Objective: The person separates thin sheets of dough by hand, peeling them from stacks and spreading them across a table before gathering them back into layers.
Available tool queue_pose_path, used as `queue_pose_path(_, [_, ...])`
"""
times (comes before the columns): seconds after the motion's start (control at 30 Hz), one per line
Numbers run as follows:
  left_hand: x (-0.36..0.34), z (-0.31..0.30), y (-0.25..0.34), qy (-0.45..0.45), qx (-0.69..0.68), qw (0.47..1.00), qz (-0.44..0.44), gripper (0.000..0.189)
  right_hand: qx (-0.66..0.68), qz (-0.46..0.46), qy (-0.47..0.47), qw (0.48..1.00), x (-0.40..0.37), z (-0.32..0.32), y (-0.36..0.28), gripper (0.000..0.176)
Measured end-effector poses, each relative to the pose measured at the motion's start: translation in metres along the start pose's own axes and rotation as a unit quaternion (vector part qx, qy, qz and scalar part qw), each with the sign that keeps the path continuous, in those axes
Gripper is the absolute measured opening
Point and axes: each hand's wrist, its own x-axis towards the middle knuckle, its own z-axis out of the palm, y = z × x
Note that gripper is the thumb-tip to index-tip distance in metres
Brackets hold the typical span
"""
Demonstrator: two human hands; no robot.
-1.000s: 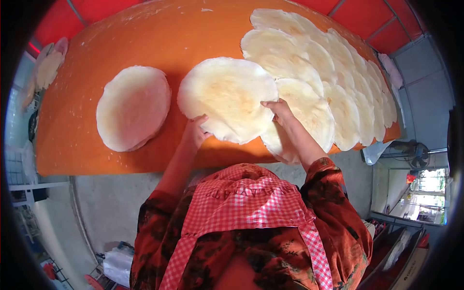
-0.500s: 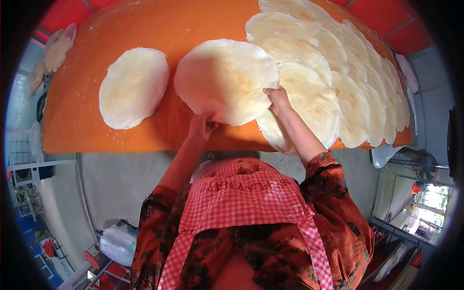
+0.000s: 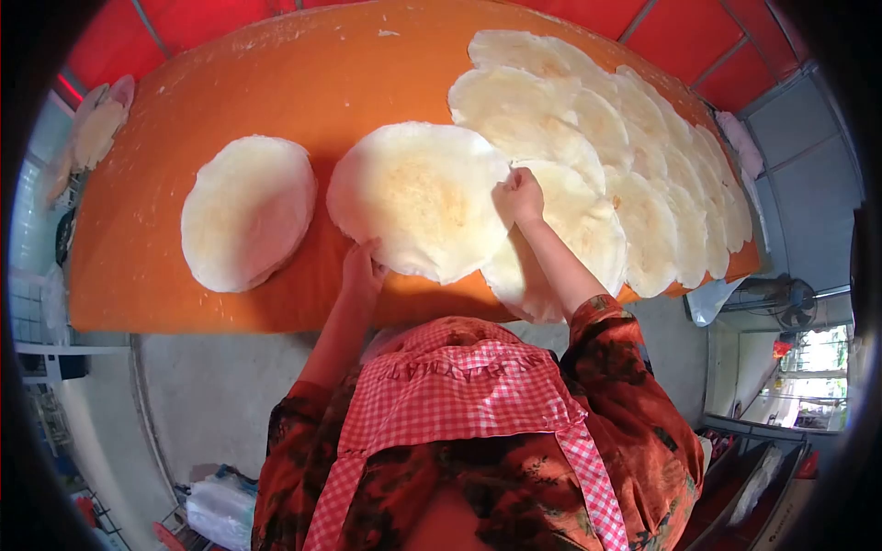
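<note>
My left hand (image 3: 361,266) and right hand (image 3: 519,195) are clamping the thin, pale round flatbread (image 3: 418,197) by its rim. It is lying near the front edge of the orange table (image 3: 303,83).

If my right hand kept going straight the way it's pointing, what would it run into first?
Your right hand, gripping the round sheet, points away and slightly left. It would likely first meet the overlapping sheets beyond it on the orange table.

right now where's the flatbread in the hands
Head view, centre of the orange table: the flatbread is held between left hand and right hand, a separate round to its left.
</note>
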Motion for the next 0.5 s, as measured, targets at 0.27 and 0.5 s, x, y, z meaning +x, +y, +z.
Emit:
queue_pose_path(0.27, [-0.009,0.005,0.039,-0.003,-0.039,0.995,-0.089,0.036,-0.097,-0.089,0.011,0.991,0.079,0.032,-0.061,0.029])
queue_pose_path(0.5, [0.007,-0.015,0.065,-0.048,0.023,0.994,-0.093,0.032,-0.041,-0.013,-0.089,0.995,0.123,0.063,-0.036,0.013])
